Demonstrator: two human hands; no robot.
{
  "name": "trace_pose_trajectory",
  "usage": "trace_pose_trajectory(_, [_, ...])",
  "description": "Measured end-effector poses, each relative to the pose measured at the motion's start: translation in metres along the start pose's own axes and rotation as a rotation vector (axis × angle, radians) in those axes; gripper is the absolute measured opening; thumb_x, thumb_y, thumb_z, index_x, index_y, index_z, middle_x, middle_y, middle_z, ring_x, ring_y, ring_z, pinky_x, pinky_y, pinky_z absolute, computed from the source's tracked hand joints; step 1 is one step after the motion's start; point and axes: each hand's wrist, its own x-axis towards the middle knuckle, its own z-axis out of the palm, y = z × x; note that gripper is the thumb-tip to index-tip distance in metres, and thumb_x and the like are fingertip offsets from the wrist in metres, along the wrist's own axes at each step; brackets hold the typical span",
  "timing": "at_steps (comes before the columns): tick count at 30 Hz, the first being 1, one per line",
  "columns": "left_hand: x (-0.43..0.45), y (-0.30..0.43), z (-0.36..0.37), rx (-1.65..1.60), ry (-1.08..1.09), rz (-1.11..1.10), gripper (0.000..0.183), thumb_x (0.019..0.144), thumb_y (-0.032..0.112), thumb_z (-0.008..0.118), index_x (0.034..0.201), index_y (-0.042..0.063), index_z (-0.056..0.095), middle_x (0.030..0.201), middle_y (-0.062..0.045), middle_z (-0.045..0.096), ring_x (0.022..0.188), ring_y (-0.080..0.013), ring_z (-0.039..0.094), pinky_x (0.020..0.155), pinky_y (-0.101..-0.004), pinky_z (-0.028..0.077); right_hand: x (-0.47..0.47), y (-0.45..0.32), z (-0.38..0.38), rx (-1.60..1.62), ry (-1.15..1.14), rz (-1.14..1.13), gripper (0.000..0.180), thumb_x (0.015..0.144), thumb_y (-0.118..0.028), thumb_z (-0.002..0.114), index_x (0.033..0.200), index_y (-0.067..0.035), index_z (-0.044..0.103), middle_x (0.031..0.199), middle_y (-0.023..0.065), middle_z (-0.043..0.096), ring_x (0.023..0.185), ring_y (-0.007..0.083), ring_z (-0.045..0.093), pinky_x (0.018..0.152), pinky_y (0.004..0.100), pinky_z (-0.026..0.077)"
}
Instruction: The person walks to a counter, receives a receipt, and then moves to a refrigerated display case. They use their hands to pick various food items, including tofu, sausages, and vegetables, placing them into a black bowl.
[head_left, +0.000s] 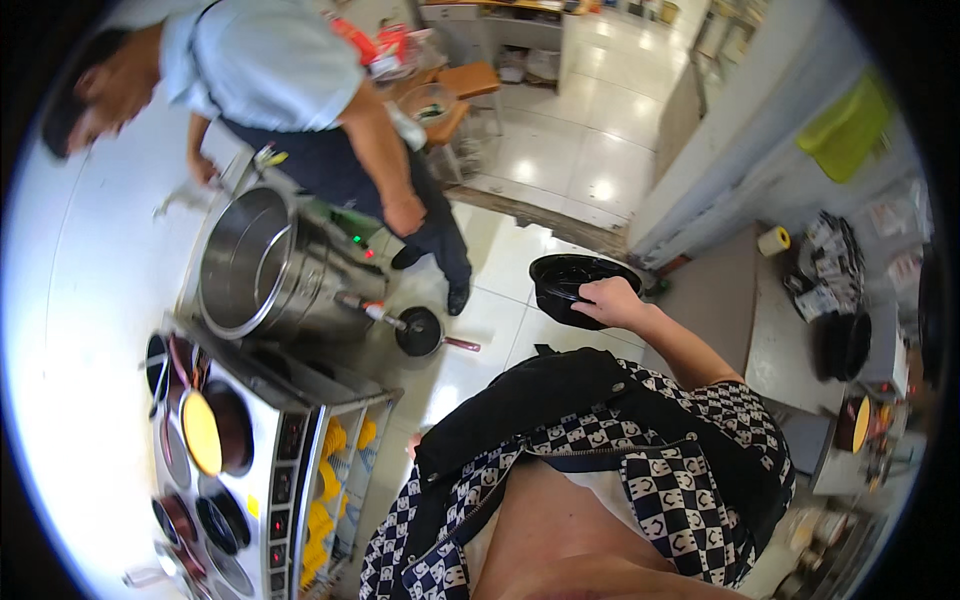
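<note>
My right hand (609, 301) grips the near rim of a round black bowl (574, 311), thumb and fingers pinching its edge. It hangs over the tiled floor, in front of my checkered jacket (697, 487). Only a sliver of my left hand (414, 445) shows beside the jacket's left side; the rest is hidden, so what it does cannot be told. Ahead on the floor, left of the bowl, is a small dark pan (420, 331) with a reddish handle.
A tall steel stockpot (315, 277) stands front left, with a co-worker (277, 82) beyond it. Several pans sit on the multi-burner cooktop (259, 450) at left, above shelves of yellow items (322, 517). A counter (795, 352) runs along my right. A raised threshold (555, 225) crosses the doorway.
</note>
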Motion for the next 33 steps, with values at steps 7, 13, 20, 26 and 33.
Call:
trace_pose_trajectory(7, [0.031,0.201,-0.155,-0.171,0.249,0.604,0.031,0.068,0.025,0.053,0.087,0.001,0.054,0.08,-0.02,0.057,0.079,-0.037,0.053,0.07,-0.0429,0.041,-0.043,-0.002,-0.019,0.007,0.153,0.36,0.029,0.071,-0.029,0.058,0.061,-0.005,0.045,0.058,0.0124,0.052,0.055,0.0324,0.052,0.049,0.0408,0.04])
trace_pose_trajectory(13, [0.033,0.305,-0.181,-0.299,0.103,0.798,0.027,0.069,0.023,0.055,0.087,0.003,0.056,0.076,-0.019,0.058,0.075,-0.0344,0.055,0.066,-0.0403,0.043,-0.039,-0.006,-0.037,0.042,0.158,0.492,0.03,0.071,-0.027,0.059,0.061,-0.004,0.044,0.058,0.0146,0.049,0.057,0.0344,0.049,0.049,0.0407,0.039])
trace_pose_trajectory(20, [0.08,0.379,-0.215,-0.103,-0.021,0.821,0.032,0.066,0.027,0.059,0.088,0.004,0.058,0.078,-0.019,0.058,0.077,-0.0346,0.055,0.069,-0.0412,0.043,-0.004,-0.003,-0.077,0.044,0.079,0.689,0.03,0.073,-0.032,0.056,0.061,-0.006,0.047,0.06,0.0134,0.052,0.059,0.0324,0.052,0.052,0.0409,0.041])
trace_pose_trajectory(26, [0.066,0.441,-0.247,-0.597,-0.285,0.741,0.024,0.068,0.017,0.06,0.082,-0.002,0.056,0.072,-0.011,0.06,0.069,-0.0191,0.058,0.062,-0.0308,0.045,-0.01,-0.008,-0.13,-0.003,0.245,0.734,0.03,0.071,-0.027,0.059,0.059,-0.005,0.043,0.056,0.0119,0.049,0.055,0.0307,0.05,0.048,0.0384,0.04])
trace_pose_trajectory(33, [-0.009,0.633,-0.327,-0.898,-0.825,0.767,0.023,0.075,0.009,0.054,0.094,-0.004,0.049,0.087,-0.009,0.056,0.077,-0.0144,0.053,0.067,-0.0273,0.043,0.012,0.011,-0.174,-0.118,0.523,0.935,0.03,0.069,-0.021,0.062,0.055,-0.005,0.041,0.053,0.0109,0.044,0.051,0.0285,0.048,0.046,0.0361,0.037])
